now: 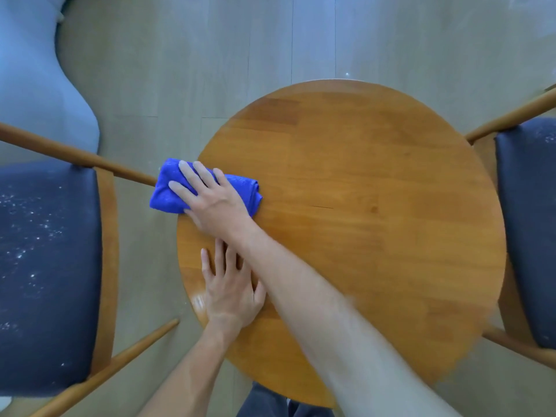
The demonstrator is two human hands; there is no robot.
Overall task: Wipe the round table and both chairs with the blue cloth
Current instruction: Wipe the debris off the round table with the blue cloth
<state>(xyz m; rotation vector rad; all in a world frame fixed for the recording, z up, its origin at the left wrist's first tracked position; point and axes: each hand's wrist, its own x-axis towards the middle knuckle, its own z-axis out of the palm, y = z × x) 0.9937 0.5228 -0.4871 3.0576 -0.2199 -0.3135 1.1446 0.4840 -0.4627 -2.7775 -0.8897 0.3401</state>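
Where the right hand (215, 197) presses the folded blue cloth (168, 191) with flat, straight fingers, the cloth sits at the left rim of the round table (376, 206), part of it overhanging toward the floor (180, 70). Nothing is curled round the cloth; it is held only by downward pressure. Left hand (231, 291) lies open and spread on the tabletop near the front-left edge, under the crossing right forearm, gripping nothing. Risk, as judged: a further outward stroke could carry the cloth off the rim, since no finger pinches it, or snag it on the wooden arm of the left chair (48, 266), just beside the cloth. White specks show on that seat and on the right chair (529, 224); both look unwiped.
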